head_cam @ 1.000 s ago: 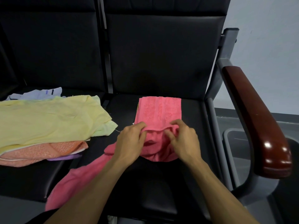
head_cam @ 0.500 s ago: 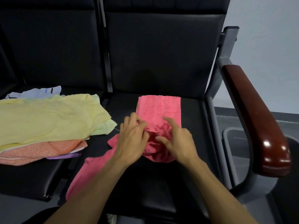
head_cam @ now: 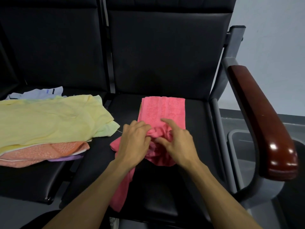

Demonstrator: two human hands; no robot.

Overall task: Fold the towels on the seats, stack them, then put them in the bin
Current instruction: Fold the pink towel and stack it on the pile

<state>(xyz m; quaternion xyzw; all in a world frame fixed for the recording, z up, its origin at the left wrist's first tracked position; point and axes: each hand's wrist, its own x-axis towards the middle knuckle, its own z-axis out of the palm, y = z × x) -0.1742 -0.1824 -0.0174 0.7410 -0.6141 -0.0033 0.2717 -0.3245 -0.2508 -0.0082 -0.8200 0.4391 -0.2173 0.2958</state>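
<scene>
The pink towel lies on the right seat, its far part already flat and doubled, its near part bunched, with a tail hanging off the front edge. The left hand grips the gathered folds, apparently to draw the loose cloth up. The right hand pinches the bunch with thumb and curled fingers while its forefinger lies straight on the flat part, likely steadying it. The terry looks soft and ribbed. Unfolded towels, the yellow towel on top, wait on the left seat; the grey bin stands at right.

Both hands curled, fingers pinching
</scene>
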